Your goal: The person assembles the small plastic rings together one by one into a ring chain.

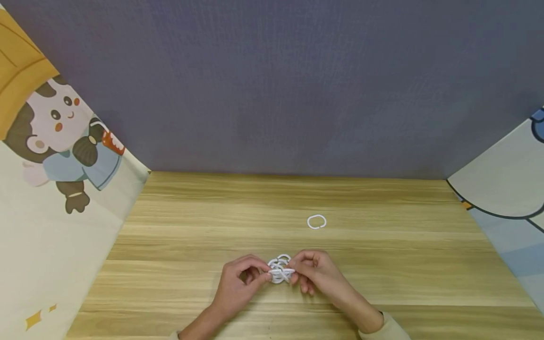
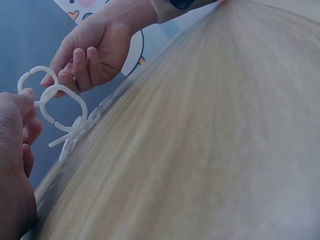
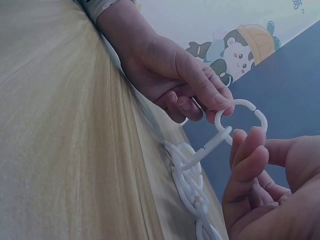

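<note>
My left hand (image 1: 242,279) and right hand (image 1: 324,275) face each other near the front of the table, pinching opposite sides of one white split ring (image 3: 237,102). A narrow break shows in that ring's outline. Through it passes a second white ring (image 2: 82,104), which hangs below. Under these lies a bunched chain of white rings (image 3: 183,189) on the table, partly covered by the fingers in the head view. Fingertips of both hands meet the held ring in the right wrist view, with the right hand's other fingers loosely curled.
One loose white ring (image 1: 308,222) lies on the wooden table (image 1: 191,222), farther back and slightly right of the hands. A dark grey panel (image 1: 297,94) rises behind the table. Light walls with cartoon drawings stand at both sides.
</note>
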### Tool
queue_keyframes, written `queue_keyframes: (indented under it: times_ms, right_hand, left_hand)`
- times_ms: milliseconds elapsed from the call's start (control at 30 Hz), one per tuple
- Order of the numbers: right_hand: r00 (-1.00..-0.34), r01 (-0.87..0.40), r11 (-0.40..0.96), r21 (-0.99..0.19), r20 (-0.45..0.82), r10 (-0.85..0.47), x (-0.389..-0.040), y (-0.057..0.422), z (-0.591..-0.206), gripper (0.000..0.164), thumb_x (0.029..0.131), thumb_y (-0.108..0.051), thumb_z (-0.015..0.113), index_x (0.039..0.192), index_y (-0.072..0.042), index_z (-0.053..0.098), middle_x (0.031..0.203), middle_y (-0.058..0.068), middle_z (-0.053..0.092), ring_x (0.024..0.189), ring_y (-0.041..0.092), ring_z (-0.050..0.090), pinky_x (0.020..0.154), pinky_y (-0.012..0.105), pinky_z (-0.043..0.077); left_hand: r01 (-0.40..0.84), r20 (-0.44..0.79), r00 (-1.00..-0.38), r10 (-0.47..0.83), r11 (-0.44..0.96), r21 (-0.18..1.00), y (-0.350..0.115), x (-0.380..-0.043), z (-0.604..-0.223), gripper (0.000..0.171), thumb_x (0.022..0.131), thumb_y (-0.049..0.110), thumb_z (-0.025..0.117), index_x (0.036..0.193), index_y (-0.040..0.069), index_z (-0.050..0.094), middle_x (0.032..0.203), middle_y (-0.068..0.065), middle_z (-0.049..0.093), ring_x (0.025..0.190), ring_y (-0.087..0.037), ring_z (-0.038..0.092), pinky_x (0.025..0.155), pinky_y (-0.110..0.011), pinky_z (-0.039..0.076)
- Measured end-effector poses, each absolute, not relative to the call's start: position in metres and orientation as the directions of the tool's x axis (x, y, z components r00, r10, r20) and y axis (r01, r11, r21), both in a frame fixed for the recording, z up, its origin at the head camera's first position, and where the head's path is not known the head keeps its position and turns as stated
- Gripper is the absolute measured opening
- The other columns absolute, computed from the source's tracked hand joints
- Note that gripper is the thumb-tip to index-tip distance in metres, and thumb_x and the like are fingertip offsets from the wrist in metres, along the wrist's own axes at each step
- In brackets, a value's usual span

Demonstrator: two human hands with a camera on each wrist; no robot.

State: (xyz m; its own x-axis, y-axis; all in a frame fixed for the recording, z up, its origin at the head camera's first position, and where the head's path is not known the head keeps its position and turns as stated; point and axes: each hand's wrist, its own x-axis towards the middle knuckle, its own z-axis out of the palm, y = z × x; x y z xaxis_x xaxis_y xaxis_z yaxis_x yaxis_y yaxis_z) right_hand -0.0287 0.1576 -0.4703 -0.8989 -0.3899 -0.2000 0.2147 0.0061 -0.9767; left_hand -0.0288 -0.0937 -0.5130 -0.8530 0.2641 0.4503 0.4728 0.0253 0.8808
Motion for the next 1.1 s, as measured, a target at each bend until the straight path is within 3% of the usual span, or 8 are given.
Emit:
queue_keyframes:
  times_ms: [767,1100]
  right_hand:
    - [-0.941,0.191,0.029,-0.981,-0.191,-0.28,-0.04,0.166,-0.473,0.03,0.107,-0.01,0.07,0.11,0.02,0.064,0.078,0.0,0.068,0.058,0.004,0.056,0.051,0.015,0.043]
    - [-0.967,0.161,0.055,-0.985,-0.169,-0.191,-0.054,0.181,-0.47,0.028,0.107,-0.008,0.07,0.112,0.019,0.064,0.08,0.006,0.07,0.059,0.005,0.056,0.051,0.017,0.042]
  left_hand:
    - [0.439,0.419,-0.881,0.219,0.051,0.897,-0.092,-0.028,-0.513,0.02,0.087,-0.006,0.089,0.098,0.008,0.08,0.083,-0.008,0.075,0.066,0.001,0.055,0.048,-0.019,0.046]
    - [0.455,0.437,-0.874,0.213,0.043,0.889,-0.092,-0.028,-0.513,0.02,0.086,-0.008,0.089,0.098,0.007,0.08,0.082,-0.009,0.074,0.066,0.001,0.054,0.048,-0.019,0.045]
